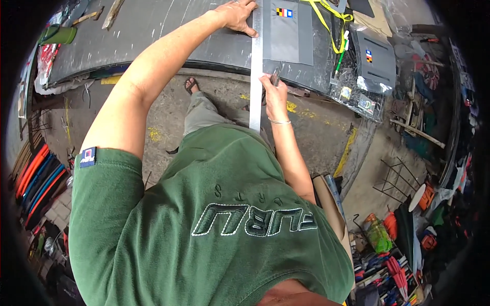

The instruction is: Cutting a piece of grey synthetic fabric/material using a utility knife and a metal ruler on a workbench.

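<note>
A long silver metal ruler point(256, 71) lies across the dark table and juts past its near edge toward my body. My left hand point(236, 17) presses down at the ruler's far part, its fingers spread and the thumb on the strip. In my right hand point(276, 97), at the table's near edge, is a slim grey cutter knife point(276, 75); its tip points away from me. The thumb of that hand touches the ruler's side. Right of the ruler lies a flat grey fabric panel point(289, 43) with a small coloured flag patch.
A yellow strap point(332, 23), a green pen point(339, 62) and another grey patched piece point(375, 61) lie on the table's right. A green container point(62, 35) and a hammer point(89, 16) are far left. Colourful rolls point(38, 176) and piled materials point(388, 265) stand around the floor.
</note>
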### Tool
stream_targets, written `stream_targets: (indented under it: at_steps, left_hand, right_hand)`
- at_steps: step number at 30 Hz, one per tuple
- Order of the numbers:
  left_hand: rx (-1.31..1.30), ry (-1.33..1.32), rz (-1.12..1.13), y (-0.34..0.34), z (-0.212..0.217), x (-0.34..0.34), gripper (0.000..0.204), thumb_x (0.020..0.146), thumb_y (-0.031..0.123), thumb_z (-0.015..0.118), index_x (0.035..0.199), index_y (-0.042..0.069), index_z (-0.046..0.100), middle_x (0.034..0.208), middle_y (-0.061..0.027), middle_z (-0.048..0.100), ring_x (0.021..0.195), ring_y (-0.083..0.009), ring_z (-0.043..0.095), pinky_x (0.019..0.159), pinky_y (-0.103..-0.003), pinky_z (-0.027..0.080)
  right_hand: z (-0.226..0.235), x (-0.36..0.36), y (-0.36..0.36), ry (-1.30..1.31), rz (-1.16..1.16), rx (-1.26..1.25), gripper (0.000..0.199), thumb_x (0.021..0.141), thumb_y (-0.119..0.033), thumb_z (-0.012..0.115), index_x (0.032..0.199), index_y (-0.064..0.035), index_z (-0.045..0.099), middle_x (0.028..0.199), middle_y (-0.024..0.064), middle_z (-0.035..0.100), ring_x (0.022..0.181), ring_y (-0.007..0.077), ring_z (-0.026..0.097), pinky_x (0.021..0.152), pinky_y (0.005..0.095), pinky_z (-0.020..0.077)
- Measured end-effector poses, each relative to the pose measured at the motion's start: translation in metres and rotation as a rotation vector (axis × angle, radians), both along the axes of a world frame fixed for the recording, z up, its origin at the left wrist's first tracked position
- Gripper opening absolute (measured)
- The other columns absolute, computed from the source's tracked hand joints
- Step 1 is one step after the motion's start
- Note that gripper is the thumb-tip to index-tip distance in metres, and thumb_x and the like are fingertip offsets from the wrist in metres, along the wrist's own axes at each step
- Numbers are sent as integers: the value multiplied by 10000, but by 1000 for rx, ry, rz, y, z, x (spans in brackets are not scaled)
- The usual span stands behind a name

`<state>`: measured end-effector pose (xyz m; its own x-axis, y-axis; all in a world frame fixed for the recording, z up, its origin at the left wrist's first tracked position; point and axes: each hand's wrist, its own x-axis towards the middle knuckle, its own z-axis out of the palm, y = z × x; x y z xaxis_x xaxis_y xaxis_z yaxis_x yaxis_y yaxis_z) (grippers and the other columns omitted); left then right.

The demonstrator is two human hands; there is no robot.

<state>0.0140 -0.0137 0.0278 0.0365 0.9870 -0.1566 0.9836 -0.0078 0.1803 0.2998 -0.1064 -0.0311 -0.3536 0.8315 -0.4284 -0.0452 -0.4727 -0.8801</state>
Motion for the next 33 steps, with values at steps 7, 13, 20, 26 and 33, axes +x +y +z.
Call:
stream_targets:
  at_steps: [7, 13, 20, 26, 33]
  left_hand:
    - [1, 4, -18, 0, -5, -4, 1176, 656, 644, 856, 1504, -25, 392, 1609, -292, 320, 1478, -446, 359, 1203, -496, 365]
    - [-27, -21, 22, -5, 6, -4, 1188, 646, 653, 857, 1512, -12, 387, 1619, -282, 307, 1482, -441, 354, 1205, -495, 361]
    - [-33, 3, -8, -3, 3, -8, 1200, 638, 658, 860, 1516, -8, 385, 1623, -280, 301, 1482, -440, 356, 1198, -500, 372]
    - [-27, 15, -19, -2, 4, -6, 1202, 636, 653, 863, 1517, -8, 385, 1625, -285, 297, 1485, -440, 352, 1198, -507, 370]
    - [-23, 22, -16, -4, 6, -6, 1194, 636, 648, 863, 1514, -11, 391, 1616, -301, 302, 1474, -447, 367, 1195, -503, 377]
  right_hand:
    - [-2, 0, 0, 53, 4, -8, 186, 928, -120, 740, 1043, 25, 755, 830, -51, 655, 705, 50, 531, 650, 243, 432]
    - [0, 1, 1, 22, 60, -44, 180, 952, -125, 748, 1068, 13, 734, 997, 30, 729, 908, 111, 655, 860, 280, 512]
    - [4, 0, 1, 13, 69, -45, 191, 945, -132, 760, 1069, 12, 736, 991, 26, 727, 904, 106, 645, 852, 280, 507]
    - [1, -1, 1, 0, 55, -41, 185, 942, -114, 756, 1072, 17, 736, 993, 26, 725, 898, 101, 641, 850, 273, 502]
    - [2, -2, -1, 8, 47, -44, 210, 938, -124, 768, 1082, 26, 739, 1009, 27, 726, 911, 102, 637, 861, 276, 499]
